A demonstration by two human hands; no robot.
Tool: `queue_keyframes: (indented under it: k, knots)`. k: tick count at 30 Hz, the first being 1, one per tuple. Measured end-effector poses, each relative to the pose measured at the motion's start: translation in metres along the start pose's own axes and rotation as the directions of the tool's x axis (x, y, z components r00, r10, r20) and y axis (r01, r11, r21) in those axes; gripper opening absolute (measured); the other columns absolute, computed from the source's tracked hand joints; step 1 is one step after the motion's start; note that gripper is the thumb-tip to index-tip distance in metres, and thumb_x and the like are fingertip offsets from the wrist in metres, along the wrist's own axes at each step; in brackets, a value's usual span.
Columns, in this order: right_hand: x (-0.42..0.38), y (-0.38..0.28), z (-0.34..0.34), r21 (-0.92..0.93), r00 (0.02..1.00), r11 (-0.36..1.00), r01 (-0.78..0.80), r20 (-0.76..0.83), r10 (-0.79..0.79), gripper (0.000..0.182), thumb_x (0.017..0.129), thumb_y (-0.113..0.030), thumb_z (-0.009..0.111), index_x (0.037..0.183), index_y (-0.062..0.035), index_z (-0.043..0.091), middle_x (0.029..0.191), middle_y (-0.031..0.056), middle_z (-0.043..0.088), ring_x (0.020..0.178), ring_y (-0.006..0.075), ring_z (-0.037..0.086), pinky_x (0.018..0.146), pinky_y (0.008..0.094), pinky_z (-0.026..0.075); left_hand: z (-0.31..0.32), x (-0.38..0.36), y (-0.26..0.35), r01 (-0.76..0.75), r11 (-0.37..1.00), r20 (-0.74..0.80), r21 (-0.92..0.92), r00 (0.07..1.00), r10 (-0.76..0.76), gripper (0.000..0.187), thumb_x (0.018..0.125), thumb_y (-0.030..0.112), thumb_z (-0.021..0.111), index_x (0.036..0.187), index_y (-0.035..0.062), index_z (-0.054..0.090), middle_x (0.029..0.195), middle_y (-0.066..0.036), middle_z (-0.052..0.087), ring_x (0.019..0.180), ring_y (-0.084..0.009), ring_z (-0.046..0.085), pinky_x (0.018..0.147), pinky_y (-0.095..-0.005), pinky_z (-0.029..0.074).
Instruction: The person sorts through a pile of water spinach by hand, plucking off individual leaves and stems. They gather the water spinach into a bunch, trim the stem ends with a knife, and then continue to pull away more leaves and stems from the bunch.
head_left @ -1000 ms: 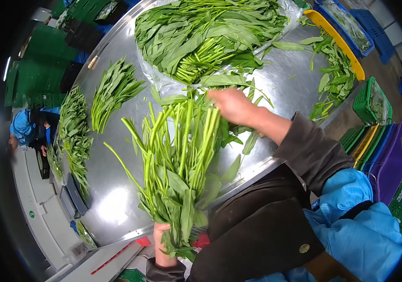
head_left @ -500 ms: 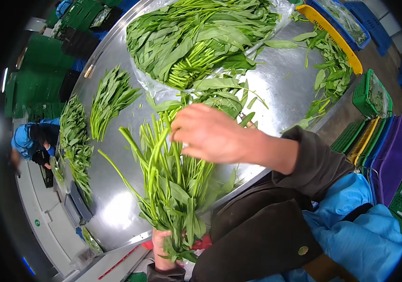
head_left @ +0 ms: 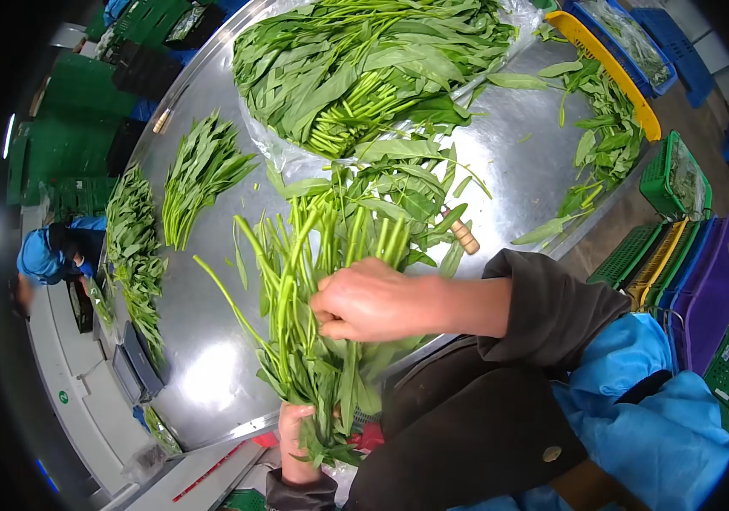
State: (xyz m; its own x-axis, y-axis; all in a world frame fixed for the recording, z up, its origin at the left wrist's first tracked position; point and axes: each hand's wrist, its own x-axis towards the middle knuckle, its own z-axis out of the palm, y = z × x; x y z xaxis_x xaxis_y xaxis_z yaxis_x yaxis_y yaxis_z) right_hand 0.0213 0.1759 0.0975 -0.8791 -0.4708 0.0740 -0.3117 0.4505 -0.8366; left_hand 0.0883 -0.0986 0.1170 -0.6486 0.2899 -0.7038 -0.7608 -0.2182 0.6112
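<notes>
A bunch of water spinach (head_left: 283, 289) hangs in front of me, cut stems up and leaves down, over the table's near edge. Its leafy lower end is gripped by my left hand (head_left: 293, 439), whose fingers are partly hidden behind leaves. My right hand (head_left: 368, 300) is closed against the stems midway up the bunch, fingers curled inward. Beyond the hands lies a large pile of water spinach (head_left: 373, 72) on clear plastic. A wooden handle (head_left: 464, 234) pokes out from under loose leaves; what it belongs to is hidden.
Two sorted bundles, a smaller bunch (head_left: 202, 179) and a longer row of greens (head_left: 136, 255), lie on the metal table (head_left: 211, 315). Loose leaves sit beside a yellow crate (head_left: 607, 68). Stacked crates (head_left: 705, 264) stand right. A person in blue (head_left: 45, 255) is at far left.
My right hand has moved down along the stems, uncovering the cut ends and the wooden handle. My left hand stays at the leafy end, slightly higher.
</notes>
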Motion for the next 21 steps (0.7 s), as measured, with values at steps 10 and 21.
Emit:
queue_keyframes:
  k: [10, 21]
  knots:
    - [0.012, 0.057, -0.103, 0.842, 0.738, -0.192, 0.505, -0.305, 0.602, 0.025, 0.084, -0.020, 0.053, 0.073, 0.0014, 0.062, 0.093, 0.0200, 0.066, 0.072, 0.0277, 0.065, 0.067, 0.0345, 0.054, -0.025, -0.009, -0.003, 0.078, 0.995, -0.056, -0.059, 0.995, -0.081, 0.069, 0.059, 0.004, 0.068, 0.123, -0.0069, 0.044, 0.099, -0.023, 0.061, 0.075, -0.0357, 0.066, 0.063, -0.0433, 0.058]
    - [0.016, 0.063, -0.038, -0.066, 0.981, 0.979, 0.192, 0.052, -0.189, 0.018, 0.080, -0.016, 0.064, 0.092, -0.0031, 0.063, 0.085, 0.0134, 0.063, 0.088, 0.0330, 0.061, 0.080, 0.0407, 0.049, -0.020, 0.006, 0.008, 0.162, 0.980, 0.057, 0.118, 0.984, -0.169, 0.065, 0.060, 0.007, 0.071, 0.118, -0.0084, 0.046, 0.094, -0.024, 0.062, 0.066, -0.0342, 0.064, 0.055, -0.0424, 0.056]
